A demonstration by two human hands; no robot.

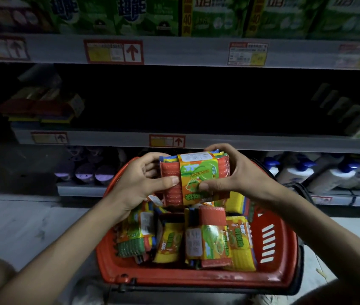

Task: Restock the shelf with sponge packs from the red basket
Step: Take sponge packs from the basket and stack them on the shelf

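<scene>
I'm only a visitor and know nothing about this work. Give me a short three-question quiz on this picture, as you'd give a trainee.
1. True or false: more sponge packs lie in the red basket.
2. Which hands grip the lifted sponge pack? A) left only B) right only C) both
3. Fill in: the dark middle shelf has a sponge stack at its ___ end.
Key: 1 true; 2 C, the left hand and the right hand; 3 left.
</scene>
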